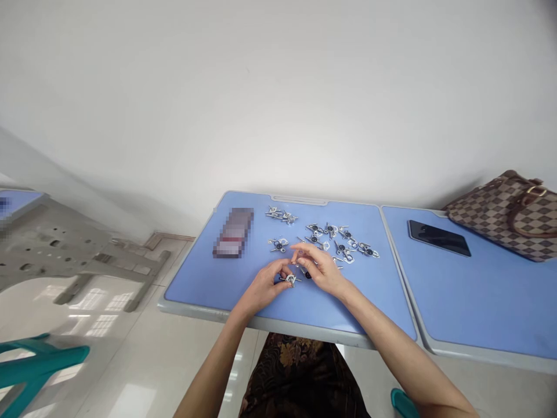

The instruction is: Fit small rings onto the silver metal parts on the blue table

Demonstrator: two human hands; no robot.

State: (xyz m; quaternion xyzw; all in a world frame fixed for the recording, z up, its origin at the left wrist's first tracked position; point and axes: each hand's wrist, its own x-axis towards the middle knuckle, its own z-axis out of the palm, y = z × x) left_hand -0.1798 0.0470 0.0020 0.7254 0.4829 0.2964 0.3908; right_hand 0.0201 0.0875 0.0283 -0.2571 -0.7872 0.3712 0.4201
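metal fitting (290,280): lower center of the frame, above the blue tabletop (200,284).
my left hand (266,284): pinching the fitting between thumb and fingers.
my right hand (319,270): fingers curled, just beside the fitting; i cannot tell whether they grasp anything.
black-centered parts (342,247): scattered right of center.
silver parts (282,215): clustered at frame center.
phone (439,237), checkered bag (500,212): right of the frame.
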